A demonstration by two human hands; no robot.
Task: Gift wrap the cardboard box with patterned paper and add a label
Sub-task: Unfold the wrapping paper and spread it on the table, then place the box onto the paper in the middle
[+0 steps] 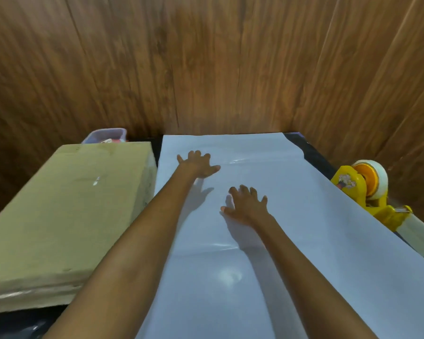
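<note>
- Basically, the big glossy white sheet of wrapping paper (304, 241) is spread over the dark table with no pattern showing. My guess is the printed side is face down so it ends up outside.
- The long flat brown cardboard box (66, 211) sits just beside the sheet's left edge, not on it yet.
- The left hand (197, 165) and right hand (246, 206) lie palm-down on the paper, fingers straight and spread, gripping nothing. Looks like they're flattening it.
- The yellow plastic tape dispenser (362, 189) waits at the right edge, handy for sealing.
- There's a small clear plastic tub (105, 135) behind the box.
</note>
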